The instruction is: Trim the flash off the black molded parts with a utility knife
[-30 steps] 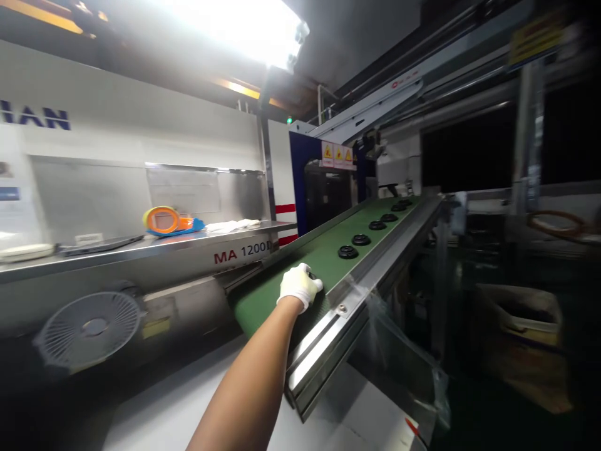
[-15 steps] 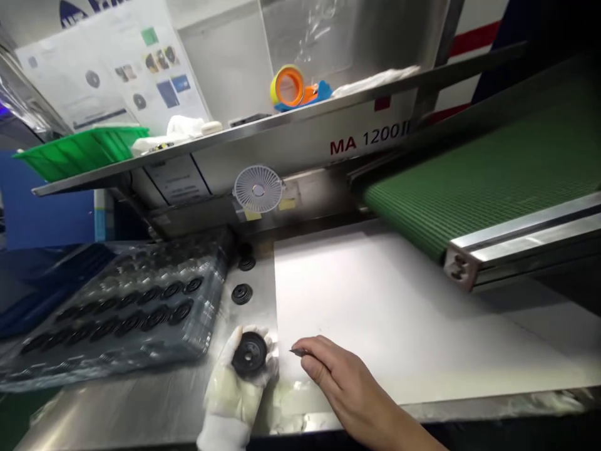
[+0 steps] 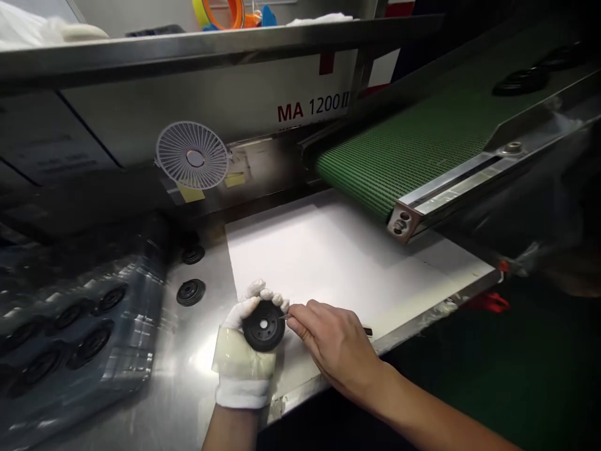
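My left hand [image 3: 245, 341], in a white glove with a yellowish patch, is closed round the edge of a black plastic wheel [image 3: 263, 327]. The wheel's face, with a small centre hole, is turned up toward me. My bare right hand [image 3: 335, 341] grips a small knife [image 3: 284, 317]. Only its thin tip shows ahead of my fingers, and it meets the wheel's right rim; most of the handle is hidden in my palm. Left of my hands, a ridged black disc [image 3: 191, 292] lies on the metal table, with another black disc [image 3: 193, 254] behind it.
A clear plastic tray [image 3: 136, 351] of black wheels stands at the left, blurred. White sheeting [image 3: 300, 244] covers the metal table [image 3: 181, 363]. The green conveyor [image 3: 399, 160] overhangs it at the right, carrying black parts [image 3: 521, 81]. A round fan [image 3: 192, 156] sits below the metal shelf [image 3: 225, 50].
The view has swung right and closer. My right hand has brought the knife tip to the wheel's rim; before, they were apart. Black parts now show on the conveyor.
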### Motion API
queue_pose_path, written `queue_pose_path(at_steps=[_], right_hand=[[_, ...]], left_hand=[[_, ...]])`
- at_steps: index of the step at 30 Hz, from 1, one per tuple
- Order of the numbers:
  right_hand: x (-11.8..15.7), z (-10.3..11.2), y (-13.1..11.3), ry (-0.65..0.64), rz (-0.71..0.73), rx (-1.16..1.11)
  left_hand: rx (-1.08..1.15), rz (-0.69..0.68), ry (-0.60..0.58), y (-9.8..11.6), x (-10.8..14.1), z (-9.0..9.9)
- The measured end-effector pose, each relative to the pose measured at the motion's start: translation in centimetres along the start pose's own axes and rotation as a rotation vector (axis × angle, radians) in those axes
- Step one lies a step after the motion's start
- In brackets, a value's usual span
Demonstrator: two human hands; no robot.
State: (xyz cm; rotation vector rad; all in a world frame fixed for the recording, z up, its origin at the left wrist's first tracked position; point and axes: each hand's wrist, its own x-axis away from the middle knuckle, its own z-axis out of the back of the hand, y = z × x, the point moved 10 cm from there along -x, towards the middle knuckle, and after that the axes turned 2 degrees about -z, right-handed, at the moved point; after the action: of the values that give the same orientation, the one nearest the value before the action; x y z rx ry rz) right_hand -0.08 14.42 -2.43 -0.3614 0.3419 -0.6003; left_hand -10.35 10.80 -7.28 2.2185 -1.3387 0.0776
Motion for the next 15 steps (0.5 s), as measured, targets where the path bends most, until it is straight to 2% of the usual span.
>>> queue_pose_path(at_steps=[5, 15], right_hand=[[-0.2, -0.1, 0.0, 0.042, 0.003, 0.075], [-0.3, -2.2, -2.2, 0.048, 0.051, 0.011]], left_hand=[[0.022, -0.061, 0.014, 0.5, -0.3, -0.4], [0.009, -0.294, 0.093, 3.1, -0.7, 1.3]])
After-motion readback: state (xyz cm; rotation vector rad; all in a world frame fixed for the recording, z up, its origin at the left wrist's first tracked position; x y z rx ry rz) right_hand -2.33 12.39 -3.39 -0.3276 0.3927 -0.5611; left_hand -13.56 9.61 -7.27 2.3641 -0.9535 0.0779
